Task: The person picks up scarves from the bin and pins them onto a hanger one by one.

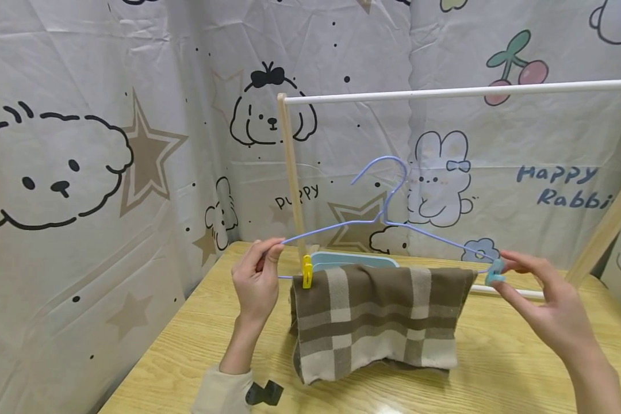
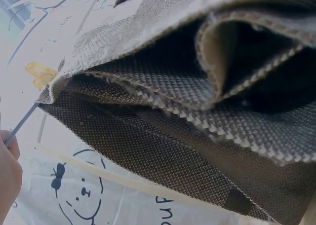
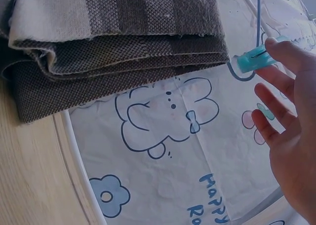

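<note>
A brown and cream plaid cloth (image 1: 378,322) hangs folded over the bottom bar of a lavender wire hanger (image 1: 331,227). My left hand (image 1: 259,276) grips the hanger's left end. Just right of it, a yellow clothespin (image 1: 307,272) clamps the cloth's left top corner to the bar. Between thumb and fingers, my right hand (image 1: 554,305) pinches a teal clothespin (image 1: 495,272) at the hanger's right end, beside the cloth's right corner. In the right wrist view, that teal clothespin (image 3: 256,58) sits near the hanger's bend, a little apart from the cloth (image 3: 148,18).
Behind the hanger stands a wooden rack with a white top rail (image 1: 445,92). A pale blue tray (image 1: 354,259) lies on the wooden table (image 1: 186,351), partly hidden by the cloth. Printed curtains (image 1: 310,52) surround the table at the left and back.
</note>
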A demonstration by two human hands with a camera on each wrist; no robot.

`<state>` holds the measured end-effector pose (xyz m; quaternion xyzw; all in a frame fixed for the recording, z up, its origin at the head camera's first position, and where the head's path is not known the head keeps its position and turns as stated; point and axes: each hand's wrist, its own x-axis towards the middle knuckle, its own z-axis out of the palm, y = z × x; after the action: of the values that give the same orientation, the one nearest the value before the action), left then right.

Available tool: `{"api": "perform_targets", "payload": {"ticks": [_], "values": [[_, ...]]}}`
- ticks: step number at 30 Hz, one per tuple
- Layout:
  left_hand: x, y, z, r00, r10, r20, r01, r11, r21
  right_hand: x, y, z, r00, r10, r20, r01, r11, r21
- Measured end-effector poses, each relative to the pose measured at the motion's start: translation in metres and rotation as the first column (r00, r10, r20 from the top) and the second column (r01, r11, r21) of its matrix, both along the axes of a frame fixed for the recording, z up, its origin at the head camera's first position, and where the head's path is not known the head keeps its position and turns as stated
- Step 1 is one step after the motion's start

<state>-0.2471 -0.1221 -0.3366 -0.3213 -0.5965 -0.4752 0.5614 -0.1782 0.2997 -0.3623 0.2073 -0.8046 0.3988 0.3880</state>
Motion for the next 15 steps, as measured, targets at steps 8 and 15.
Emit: {"api": "perform_targets", "payload": {"ticks": [8, 15], "values": [[0.000, 0.001, 0.000, 1.000, -0.026, 0.006, 0.026, 1.000, -0.001, -0.005, -0.007, 0.000, 0.991, 0.077, -0.111, -0.078, 0.997, -0.002], [0.000, 0.001, 0.000, 1.000, -0.021, 0.012, 0.021, 1.000, 0.001, -0.008, -0.013, -0.002, 0.984, 0.130, -0.124, -0.134, 0.991, -0.026]]}}
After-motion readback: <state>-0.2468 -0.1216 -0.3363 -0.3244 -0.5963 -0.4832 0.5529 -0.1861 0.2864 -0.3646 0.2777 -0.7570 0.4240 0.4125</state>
